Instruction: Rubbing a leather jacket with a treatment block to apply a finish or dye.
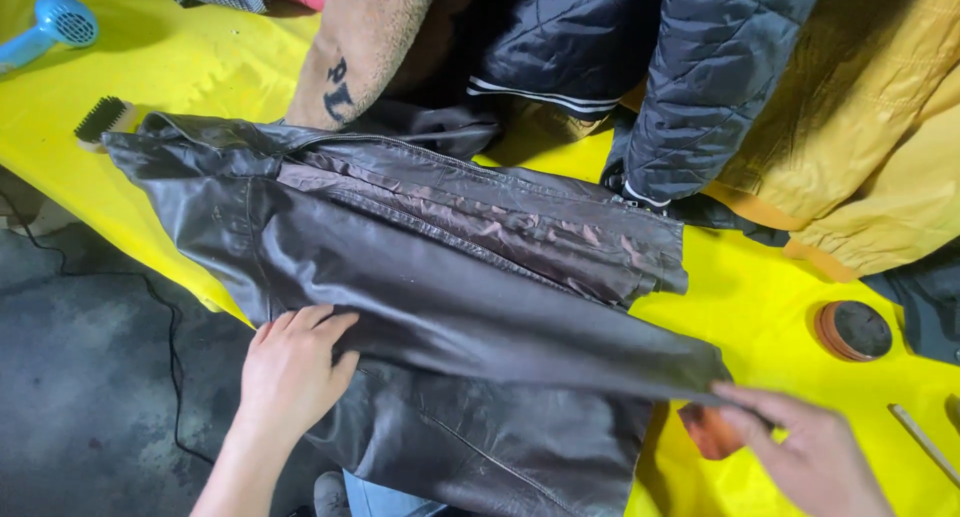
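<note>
A dark brown leather jacket [440, 277] lies spread across a yellow-covered table [200, 67], its zip open and the brownish lining showing. My left hand [290, 372] rests flat on the jacket near the table's near edge, fingers together and spread over the leather. At the lower right, my right hand [810, 452] pinches the end of the jacket's sleeve [690, 372] between fingers and thumb, holding it out straight. A small reddish-brown cloth [708, 432] sits just under that hand.
A pile of jackets, black quilted [700, 77], yellow [880, 147] and tan [365, 37], lies at the back. A black brush [103, 119] and a blue hair dryer [55, 22] sit far left. A round open tin [853, 330] and a thin stick [925, 442] lie at right. A black cable [160, 307] runs over the grey floor.
</note>
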